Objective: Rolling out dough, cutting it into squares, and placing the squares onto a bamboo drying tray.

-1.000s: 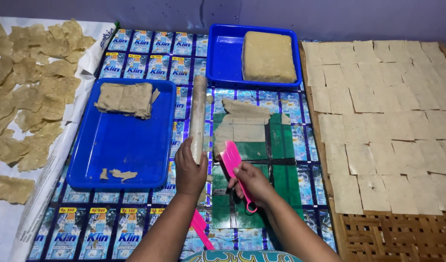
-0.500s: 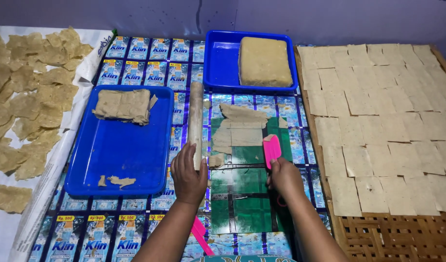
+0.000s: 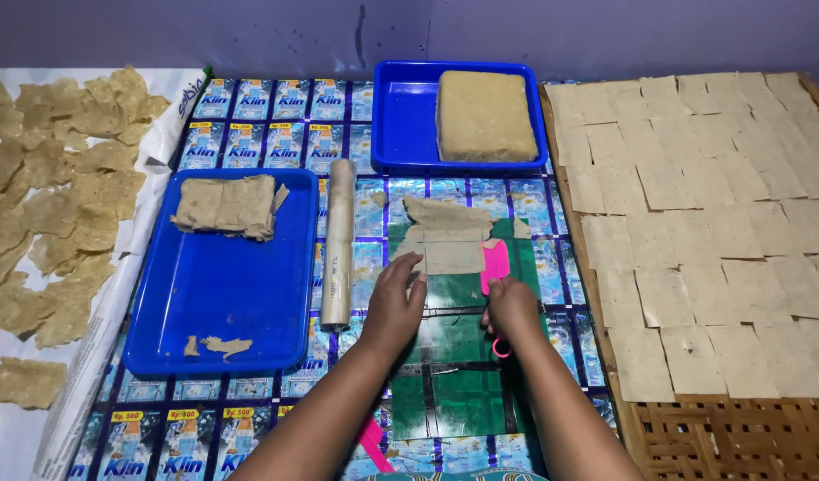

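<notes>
My left hand (image 3: 394,307) lies flat on the green cutting mat (image 3: 454,374), its fingertips touching the near left edge of a thin beige dough sheet (image 3: 445,239) scored into squares. My right hand (image 3: 513,309) grips a pink plastic cutter (image 3: 495,264), whose blade rests against the sheet's right edge. A dough-coated rolling pin (image 3: 340,240) lies lengthwise just left of my left hand, untouched.
A blue tray (image 3: 222,303) on the left holds a folded dough stack (image 3: 227,205) and scraps. A second blue tray (image 3: 405,125) at the back holds a dough block (image 3: 485,114). Cut squares cover a bamboo rack (image 3: 712,223) on the right. Dried pieces (image 3: 53,205) lie on white sacking.
My left hand has left the rolling pin and moved right onto the dough sheet. My right hand has carried the pink cutter up to the sheet's right edge.
</notes>
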